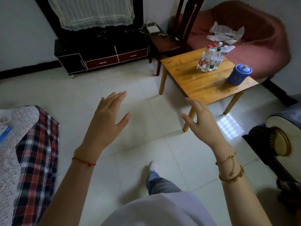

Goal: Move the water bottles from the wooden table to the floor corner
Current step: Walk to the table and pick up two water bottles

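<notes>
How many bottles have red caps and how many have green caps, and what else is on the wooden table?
Red-capped water bottles: 2
Green-capped water bottles: 2
Blue lidded jar: 1
Total on the wooden table: 5, if none hides behind the cluster.

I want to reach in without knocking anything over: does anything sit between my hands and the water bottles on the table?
Nothing visible does. Both the left hand and right hand are open over bare floor tiles. The water bottles cluster mid-table; the blue jar stands to their right, apart.
</notes>
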A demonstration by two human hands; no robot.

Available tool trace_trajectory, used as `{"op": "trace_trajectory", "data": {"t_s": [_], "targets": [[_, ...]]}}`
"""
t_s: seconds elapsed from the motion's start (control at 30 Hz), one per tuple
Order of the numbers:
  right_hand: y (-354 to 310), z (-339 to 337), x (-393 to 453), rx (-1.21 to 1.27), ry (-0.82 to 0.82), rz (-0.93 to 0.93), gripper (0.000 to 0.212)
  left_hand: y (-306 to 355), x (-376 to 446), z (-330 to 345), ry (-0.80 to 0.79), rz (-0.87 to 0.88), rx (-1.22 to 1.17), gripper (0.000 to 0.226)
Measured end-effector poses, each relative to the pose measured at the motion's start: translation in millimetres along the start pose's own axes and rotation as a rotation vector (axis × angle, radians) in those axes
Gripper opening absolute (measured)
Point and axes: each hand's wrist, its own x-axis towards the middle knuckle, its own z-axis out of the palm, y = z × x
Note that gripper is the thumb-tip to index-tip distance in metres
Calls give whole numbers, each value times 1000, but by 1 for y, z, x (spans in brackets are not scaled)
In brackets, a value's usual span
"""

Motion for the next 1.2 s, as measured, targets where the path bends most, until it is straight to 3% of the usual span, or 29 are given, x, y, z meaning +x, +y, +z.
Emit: {"op": "trace_trajectory", "data": {"t_s": [0.27,0.6,1.2], "targets": [[19,-6,163,-13,4,12,55,-24,169,15,8,39,-20,63],[61,11,298,-62,50,102,55,-74,334,55,-62,136,-56,62],[96,53,516,-58,283,500,57,-157,668,116,-285,502,-190,64]]}}
